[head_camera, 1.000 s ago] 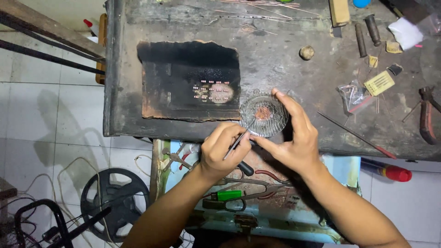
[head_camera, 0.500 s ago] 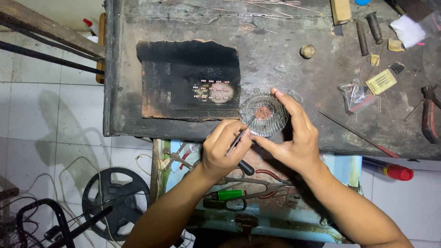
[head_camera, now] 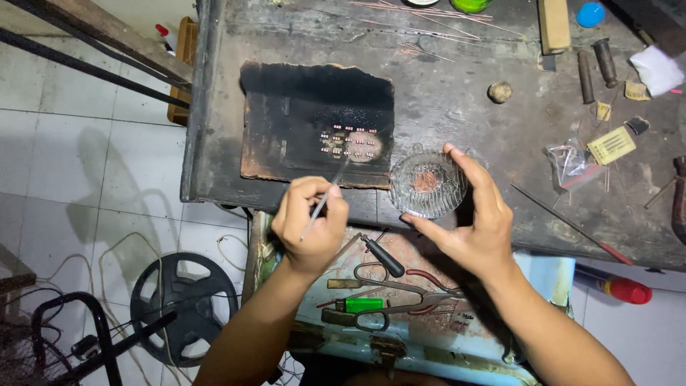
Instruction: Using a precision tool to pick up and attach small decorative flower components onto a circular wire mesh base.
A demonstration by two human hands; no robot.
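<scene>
While the left hand (head_camera: 309, 225) pinches thin tweezers (head_camera: 323, 202) between closed fingers, their tip reaches up over the charred board (head_camera: 300, 107), near the small pieces (head_camera: 350, 143) laid out in rows on it. Just to the right, the right hand (head_camera: 475, 229) is half open, its thumb and forefinger cupped around the glass dish (head_camera: 427, 184), which sits at the bench (head_camera: 457, 100) edge, touching the board's corner and holding coppery bits. Below the hands an open drawer (head_camera: 543, 268) carries scissors (head_camera: 389, 279), a green lighter (head_camera: 361, 304) and a black-handled tool (head_camera: 382, 257). Rods, wires and a plastic bag (head_camera: 568, 161) lie farther right.
</scene>
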